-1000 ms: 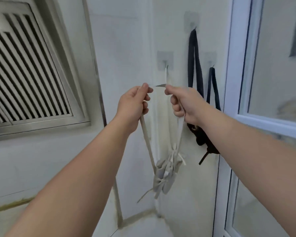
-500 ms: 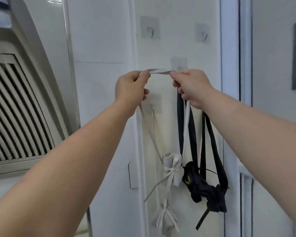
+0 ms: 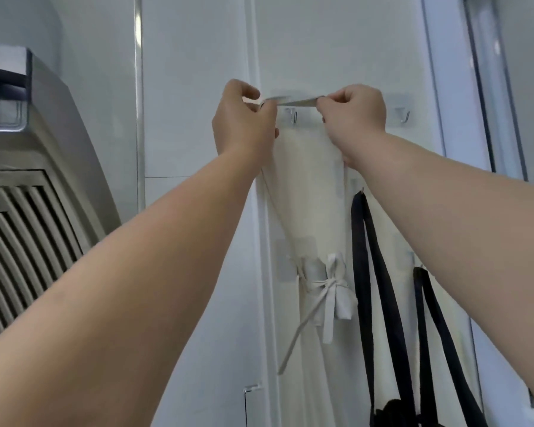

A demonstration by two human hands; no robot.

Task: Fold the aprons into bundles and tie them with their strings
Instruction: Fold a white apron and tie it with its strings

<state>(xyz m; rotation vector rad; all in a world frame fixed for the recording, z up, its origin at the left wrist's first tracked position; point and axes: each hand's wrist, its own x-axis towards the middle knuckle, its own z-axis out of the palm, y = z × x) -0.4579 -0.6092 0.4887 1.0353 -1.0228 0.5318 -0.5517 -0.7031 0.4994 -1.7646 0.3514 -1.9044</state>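
Left grip [image 3: 244, 118], right grip [image 3: 355, 115]: each pinches the cream strap [image 3: 293, 101], stretched just above the wall hook [image 3: 293, 116], likely to hang it | tied apron bundle [image 3: 324, 288] dangles below, left of the black straps [image 3: 364, 272]

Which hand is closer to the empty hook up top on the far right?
Right. The right hand is just left of that hook, about level with it. The left hand is farther left, past the middle hook. Both pinch the cream strap.

No readable text, labels, brands or numbers anywhere in view.
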